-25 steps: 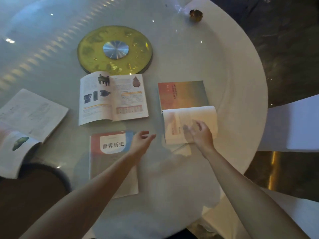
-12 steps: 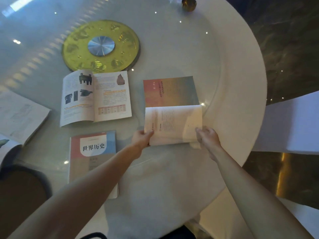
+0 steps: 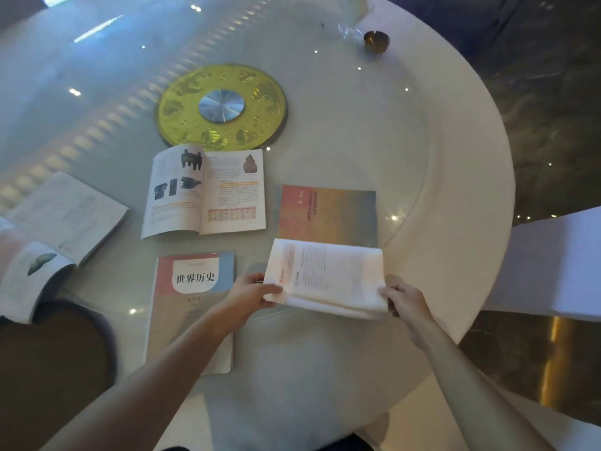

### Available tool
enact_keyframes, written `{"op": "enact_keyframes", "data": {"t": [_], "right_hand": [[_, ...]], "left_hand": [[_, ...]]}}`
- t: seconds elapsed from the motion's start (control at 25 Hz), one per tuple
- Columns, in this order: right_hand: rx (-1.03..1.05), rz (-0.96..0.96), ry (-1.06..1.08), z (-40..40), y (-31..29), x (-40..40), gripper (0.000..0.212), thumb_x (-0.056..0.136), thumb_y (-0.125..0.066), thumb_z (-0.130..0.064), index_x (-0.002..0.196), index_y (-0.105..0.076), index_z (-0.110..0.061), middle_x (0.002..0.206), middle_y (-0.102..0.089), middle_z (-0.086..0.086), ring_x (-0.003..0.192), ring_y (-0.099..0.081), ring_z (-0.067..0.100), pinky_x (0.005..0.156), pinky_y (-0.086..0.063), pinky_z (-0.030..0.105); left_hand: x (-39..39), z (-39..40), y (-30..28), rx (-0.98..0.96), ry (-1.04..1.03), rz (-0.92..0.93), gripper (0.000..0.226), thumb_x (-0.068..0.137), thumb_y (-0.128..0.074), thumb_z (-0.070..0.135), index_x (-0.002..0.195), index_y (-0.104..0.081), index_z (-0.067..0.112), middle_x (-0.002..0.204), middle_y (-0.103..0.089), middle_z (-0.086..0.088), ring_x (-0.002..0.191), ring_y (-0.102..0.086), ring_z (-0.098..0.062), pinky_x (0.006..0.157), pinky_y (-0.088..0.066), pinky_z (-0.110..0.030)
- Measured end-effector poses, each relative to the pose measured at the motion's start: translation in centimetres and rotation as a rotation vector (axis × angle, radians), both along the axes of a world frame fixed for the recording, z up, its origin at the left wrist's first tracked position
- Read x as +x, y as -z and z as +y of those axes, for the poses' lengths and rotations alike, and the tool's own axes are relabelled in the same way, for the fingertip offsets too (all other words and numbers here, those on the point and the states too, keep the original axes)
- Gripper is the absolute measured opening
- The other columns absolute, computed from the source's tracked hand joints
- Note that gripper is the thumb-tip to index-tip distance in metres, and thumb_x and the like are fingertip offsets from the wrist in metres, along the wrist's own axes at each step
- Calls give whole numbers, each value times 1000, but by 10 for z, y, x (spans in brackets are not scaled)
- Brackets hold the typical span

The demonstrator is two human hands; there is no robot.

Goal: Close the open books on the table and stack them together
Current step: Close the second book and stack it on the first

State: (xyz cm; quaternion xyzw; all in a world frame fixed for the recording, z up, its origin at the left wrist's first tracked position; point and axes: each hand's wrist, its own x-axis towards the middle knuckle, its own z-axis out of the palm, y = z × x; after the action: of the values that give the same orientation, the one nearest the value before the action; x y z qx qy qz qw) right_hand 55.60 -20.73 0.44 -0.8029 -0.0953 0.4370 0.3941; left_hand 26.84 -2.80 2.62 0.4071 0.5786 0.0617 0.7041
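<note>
An open book with an orange-to-grey cover [image 3: 328, 216] lies right of centre, its white pages [image 3: 325, 275] lifted in a curved block. My left hand [image 3: 250, 296] grips the pages' near left corner. My right hand [image 3: 405, 302] holds their near right corner. A closed book with a red, white and blue cover [image 3: 195, 288] lies flat to the left, partly under my left forearm. Another open book [image 3: 205, 190] showing pictures of bronze vessels lies behind it. A third open book [image 3: 65, 216] sits at the far left.
The round white table [image 3: 455, 157] has a glass top with a yellow turntable disc [image 3: 221, 107] in the middle. A small dark ashtray [image 3: 376, 41] stands at the back right. A white chair cover [image 3: 553, 262] is beyond the right edge. A dark chair seat [image 3: 48, 369] sits lower left.
My left hand moved right from over the closed book to the open book's left corner. My right hand slid to the right corner. The pages have risen off the table.
</note>
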Motion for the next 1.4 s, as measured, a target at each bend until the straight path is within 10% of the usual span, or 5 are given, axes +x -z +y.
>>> {"op": "enact_keyframes", "data": {"t": [0.28, 0.52, 0.64, 0.96, 1.4], "right_hand": [[265, 425, 270, 26, -30, -5, 22, 91, -60, -13, 113, -65, -9, 93, -67, 10, 78, -63, 19, 67, -52, 34], [304, 497, 365, 88, -37, 24, 35, 102, -51, -41, 104, -64, -8, 95, -76, 14, 81, -72, 26, 85, -56, 42], [196, 227, 162, 114, -30, 32, 32, 101, -55, -40, 101, -66, -10, 103, -72, 14, 82, -68, 21, 73, -53, 35], [-304, -698, -950, 188, 18, 58, 69, 104, -46, -31, 165, -16, -18, 174, -15, 7, 160, -13, 28, 128, -16, 49], [-348, -689, -534, 101, 21, 8, 40, 96, -60, -26, 129, -53, -4, 128, -59, 21, 119, -57, 42, 91, -50, 47]], "left_hand": [[10, 22, -28, 9, -221, -167, 13, 90, -65, 2, 103, -68, 1, 101, -69, -15, 76, -68, -19, 65, -59, -25], [61, 46, -27, -16, -298, -234, 41, 95, -59, 50, 112, -69, 14, 94, -76, -5, 88, -74, -22, 85, -60, -38], [75, 38, -5, -114, -295, -146, 42, 95, -60, 47, 115, -63, 10, 98, -69, -7, 89, -69, -23, 86, -59, -38], [103, 11, 24, -274, -246, -55, 15, 95, -65, 22, 94, -58, 8, 80, -54, -9, 81, -59, -25, 87, -57, -38], [100, 27, 40, -41, -197, 149, 20, 87, -74, 24, 92, -62, 9, 86, -65, -7, 82, -58, -22, 78, -55, -36]]}}
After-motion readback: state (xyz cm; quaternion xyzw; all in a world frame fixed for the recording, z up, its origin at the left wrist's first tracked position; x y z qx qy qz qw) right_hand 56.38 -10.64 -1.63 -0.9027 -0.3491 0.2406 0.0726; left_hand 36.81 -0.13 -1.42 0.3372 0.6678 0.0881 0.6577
